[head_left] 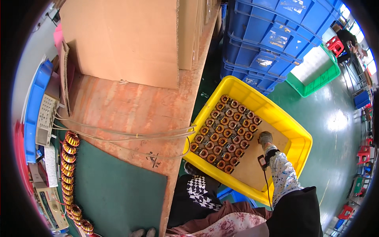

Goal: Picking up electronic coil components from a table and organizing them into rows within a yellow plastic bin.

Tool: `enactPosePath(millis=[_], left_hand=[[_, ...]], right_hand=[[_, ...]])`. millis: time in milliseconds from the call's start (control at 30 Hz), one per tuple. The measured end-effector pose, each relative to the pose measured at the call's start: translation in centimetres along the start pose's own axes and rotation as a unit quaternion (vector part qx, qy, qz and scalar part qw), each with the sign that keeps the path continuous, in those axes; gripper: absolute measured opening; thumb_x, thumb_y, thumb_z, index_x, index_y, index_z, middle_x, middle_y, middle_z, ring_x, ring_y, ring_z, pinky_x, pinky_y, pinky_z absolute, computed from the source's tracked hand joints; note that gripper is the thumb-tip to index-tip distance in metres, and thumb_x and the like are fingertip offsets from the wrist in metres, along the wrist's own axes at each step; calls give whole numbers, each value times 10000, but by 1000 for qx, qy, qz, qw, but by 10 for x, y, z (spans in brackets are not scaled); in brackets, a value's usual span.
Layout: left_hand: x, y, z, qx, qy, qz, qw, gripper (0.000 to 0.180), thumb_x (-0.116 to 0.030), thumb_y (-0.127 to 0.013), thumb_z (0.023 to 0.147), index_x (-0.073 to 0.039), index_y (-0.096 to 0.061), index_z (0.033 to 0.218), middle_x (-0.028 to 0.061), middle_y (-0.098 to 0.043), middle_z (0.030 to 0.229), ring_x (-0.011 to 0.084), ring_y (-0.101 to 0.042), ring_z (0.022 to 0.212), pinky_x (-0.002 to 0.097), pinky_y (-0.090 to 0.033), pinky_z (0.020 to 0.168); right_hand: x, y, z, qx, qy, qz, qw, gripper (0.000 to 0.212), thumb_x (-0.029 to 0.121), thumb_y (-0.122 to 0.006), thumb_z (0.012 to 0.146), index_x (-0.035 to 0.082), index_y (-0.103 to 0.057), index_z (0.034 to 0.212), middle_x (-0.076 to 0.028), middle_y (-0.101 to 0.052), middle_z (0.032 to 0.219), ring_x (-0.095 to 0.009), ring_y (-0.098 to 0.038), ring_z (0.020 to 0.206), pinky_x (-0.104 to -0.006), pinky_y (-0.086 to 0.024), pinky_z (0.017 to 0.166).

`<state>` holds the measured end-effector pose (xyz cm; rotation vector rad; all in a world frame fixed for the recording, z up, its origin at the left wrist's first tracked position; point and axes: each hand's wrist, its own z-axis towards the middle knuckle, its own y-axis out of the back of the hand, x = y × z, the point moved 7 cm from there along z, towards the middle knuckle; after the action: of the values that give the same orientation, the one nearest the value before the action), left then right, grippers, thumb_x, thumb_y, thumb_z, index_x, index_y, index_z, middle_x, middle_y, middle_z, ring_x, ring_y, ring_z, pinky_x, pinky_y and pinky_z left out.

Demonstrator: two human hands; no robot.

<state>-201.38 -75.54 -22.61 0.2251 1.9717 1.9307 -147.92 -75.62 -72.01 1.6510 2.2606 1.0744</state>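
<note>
My right hand (265, 137), in a grey glove, reaches down into a yellow plastic bin (294, 148). Its fingers look bent together, and what they hold, if anything, is hidden beneath the hand. Just left of it, several copper-wound toroidal coils (222, 140) stand in close rows on a brown cardboard sheet (248, 169). Two grey fingertips of my left hand (144, 233) show at the lower edge, apart on a green mat (118, 185); the rest of that hand is out of view. A small black device (262, 161) with a cable is strapped at my right wrist.
A line of larger coils (68, 168) lies along the bench's left side, near a beige instrument (46, 118). Pale cables (138, 136) cross the wooden bench to the yellow bin. Cardboard (126, 39) stands behind. Blue crates (268, 43) are stacked beyond the bin, beside a green crate (316, 71).
</note>
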Motion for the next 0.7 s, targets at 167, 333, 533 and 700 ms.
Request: enactPosePath(millis=[167,333,533,700], left_hand=[[5,2,0,-4,12,-6,1000,384,-333,-531,855,-72,-559,1135,145,-461,1144,337,-445,1010,445,-366,864],[-3,3,5,-14,-9,-6,1000,387,-338,-536,852,-72,-562,1131,146,-469,1137,333,-446,999,441,-357,865],[-5,12,0,-29,-6,-8,1000,402,-337,-550,841,-83,-557,1153,138,-460,1143,327,-429,1017,434,-351,864],[-5,11,-10,-37,-13,3,999,403,-339,-547,841,-100,-551,1165,131,-449,1156,324,-421,1031,434,-351,868]], right_hand=[[33,-33,-104,113,-201,326,917,251,156,-471,879,60,-553,1096,-70,-580,1062,-185,-542,965,-261,-428,861],[-55,-157,-67,268,129,284,911,189,187,-549,836,70,-583,981,-36,-607,871,-210,-579,799,-277,-471,765],[-80,-198,-51,43,369,-266,889,172,174,-578,754,75,-620,888,-102,-637,791,-270,-583,646,-355,-469,593],[-24,-160,-109,151,270,-421,853,181,100,-541,772,53,-633,921,-73,-655,836,-237,-612,720,-371,-475,633]])
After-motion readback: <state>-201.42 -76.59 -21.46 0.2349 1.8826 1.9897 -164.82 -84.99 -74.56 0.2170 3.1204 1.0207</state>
